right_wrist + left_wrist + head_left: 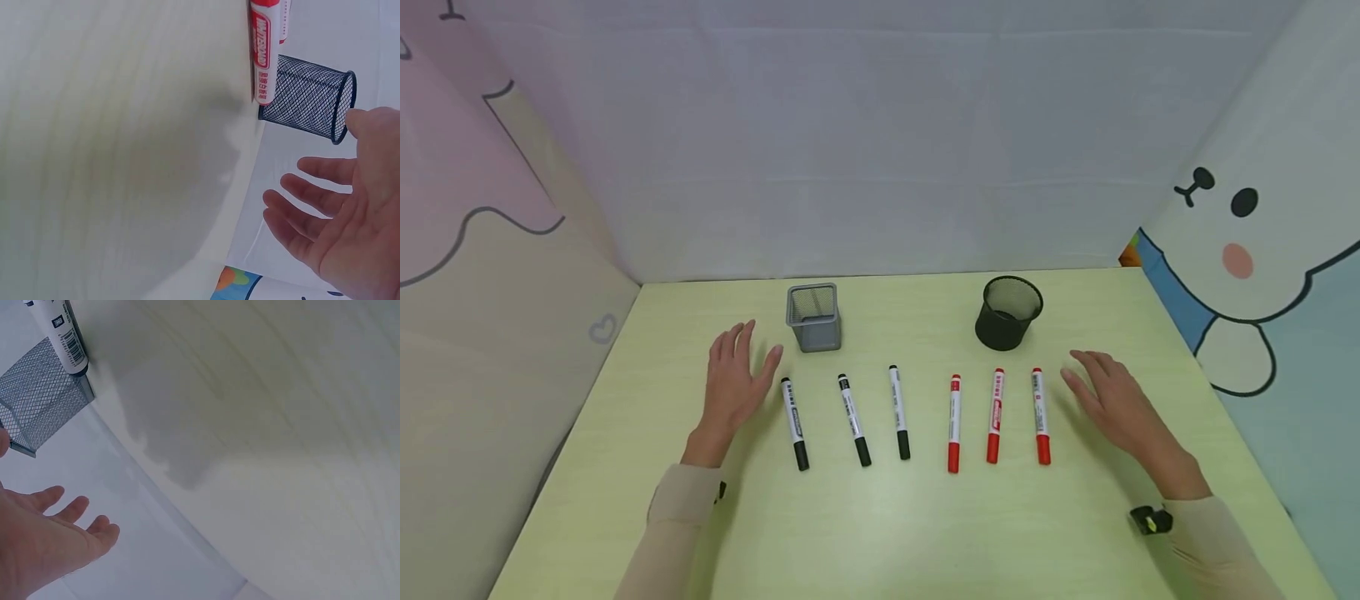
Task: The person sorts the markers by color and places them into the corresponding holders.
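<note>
In the head view my left hand (pixel 733 383) hovers left of the leftmost black marker (pixel 793 423), fingers spread and holding nothing. Two more black markers, a middle one (pixel 853 419) and a right one (pixel 898 412), lie beside it. My right hand (pixel 1116 404) is held over the table right of the rightmost red marker (pixel 1041 416), its fingers loosely bent around nothing. Another red marker (pixel 996 415) and a third red marker (pixel 954 423) lie to its left. Both palms show in the wrist views, the left hand (pixel 50 534) and the right hand (pixel 356 212).
Behind the black markers stands a square grey mesh pen holder (pixel 815 318). A round black mesh pen holder (pixel 1008 313) stands behind the red ones. The pale yellow table (pixel 865 533) meets a white cloth (pixel 880 150) at the back, with printed cloths on both sides.
</note>
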Demonstrator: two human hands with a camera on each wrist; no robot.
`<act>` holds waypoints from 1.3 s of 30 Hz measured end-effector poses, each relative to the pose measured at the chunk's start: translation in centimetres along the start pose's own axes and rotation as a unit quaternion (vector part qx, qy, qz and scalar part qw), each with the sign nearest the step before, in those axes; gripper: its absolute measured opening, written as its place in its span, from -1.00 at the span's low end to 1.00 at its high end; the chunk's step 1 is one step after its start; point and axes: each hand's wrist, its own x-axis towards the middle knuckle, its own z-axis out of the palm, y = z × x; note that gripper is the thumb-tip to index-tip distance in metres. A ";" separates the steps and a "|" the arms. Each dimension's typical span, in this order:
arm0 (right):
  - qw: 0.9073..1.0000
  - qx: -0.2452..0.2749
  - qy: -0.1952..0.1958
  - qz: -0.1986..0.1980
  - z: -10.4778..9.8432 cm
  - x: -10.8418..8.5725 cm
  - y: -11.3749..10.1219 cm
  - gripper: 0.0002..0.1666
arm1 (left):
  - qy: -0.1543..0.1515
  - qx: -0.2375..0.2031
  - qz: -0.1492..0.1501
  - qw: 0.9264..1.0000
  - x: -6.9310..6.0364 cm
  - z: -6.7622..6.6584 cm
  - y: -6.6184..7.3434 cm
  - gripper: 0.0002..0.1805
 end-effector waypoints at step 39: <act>0.994 0.049 -0.060 0.083 1.3 -0.9 -4.4 -0.35 | -0.100 -0.340 -0.009 0.935 4.6 1.3 0.5 -0.07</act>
